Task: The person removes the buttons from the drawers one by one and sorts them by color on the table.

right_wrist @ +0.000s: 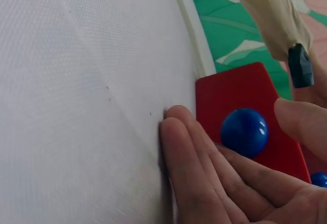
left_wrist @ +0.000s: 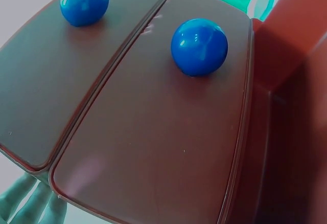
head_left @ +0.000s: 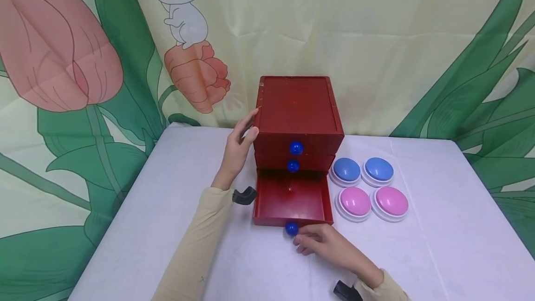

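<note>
A red box (head_left: pixel 296 106) with three drawers stands mid-table. Its top two drawers are shut, each with a blue knob (head_left: pixel 296 147) (left_wrist: pixel 199 46). The bottom drawer (head_left: pixel 290 196) is pulled out toward me and looks empty. My left hand (head_left: pixel 251 123) rests against the box's upper left edge, fingers straight along the side and thumb on the front corner; its fingertips (left_wrist: pixel 30 203) show beside the drawer fronts. My right hand (head_left: pixel 298 238) is at the bottom drawer's knob (head_left: pixel 291 229) (right_wrist: pixel 244 132), fingers (right_wrist: pixel 194 173) curled under it and the thumb (right_wrist: pixel 304 124) close on the other side.
Right of the box sit two blue dome buttons (head_left: pixel 347 170) (head_left: pixel 378 169) and two pink ones (head_left: pixel 355 201) (head_left: pixel 391 201). A white cloth covers the table (head_left: pixel 439 245). A printed leaf-and-flower backdrop (head_left: pixel 376 36) hangs right behind the box.
</note>
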`<state>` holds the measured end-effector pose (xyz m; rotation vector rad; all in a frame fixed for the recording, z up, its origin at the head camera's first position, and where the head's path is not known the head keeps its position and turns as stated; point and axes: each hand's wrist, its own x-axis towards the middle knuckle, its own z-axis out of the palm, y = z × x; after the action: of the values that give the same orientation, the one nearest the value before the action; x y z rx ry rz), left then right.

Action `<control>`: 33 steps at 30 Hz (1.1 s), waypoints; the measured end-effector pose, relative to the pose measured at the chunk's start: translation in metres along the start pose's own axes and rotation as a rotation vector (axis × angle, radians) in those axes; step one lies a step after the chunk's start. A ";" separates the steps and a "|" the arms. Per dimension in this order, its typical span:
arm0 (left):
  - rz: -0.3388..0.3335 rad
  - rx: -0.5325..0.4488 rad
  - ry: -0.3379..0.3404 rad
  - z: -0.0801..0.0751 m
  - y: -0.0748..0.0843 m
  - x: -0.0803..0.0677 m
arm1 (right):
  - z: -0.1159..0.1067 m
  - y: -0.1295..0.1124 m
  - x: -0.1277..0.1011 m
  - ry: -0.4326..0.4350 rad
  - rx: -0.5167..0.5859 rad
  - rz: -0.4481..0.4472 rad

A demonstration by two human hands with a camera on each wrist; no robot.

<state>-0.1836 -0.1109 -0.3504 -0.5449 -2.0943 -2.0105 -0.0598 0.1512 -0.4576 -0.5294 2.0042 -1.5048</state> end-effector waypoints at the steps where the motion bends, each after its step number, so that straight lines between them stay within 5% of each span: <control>1: 0.000 0.002 0.000 0.000 0.000 0.000 | 0.000 0.001 0.001 -0.007 0.032 0.007; 7: 0.009 -0.003 0.003 0.000 -0.001 0.000 | 0.001 0.004 0.004 -0.024 0.124 0.042; 33: 0.008 0.005 0.005 0.001 0.001 0.000 | 0.016 0.004 0.010 0.121 0.143 0.070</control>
<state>-0.1827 -0.1102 -0.3493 -0.5463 -2.0905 -2.0004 -0.0564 0.1346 -0.4670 -0.3138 1.9642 -1.6563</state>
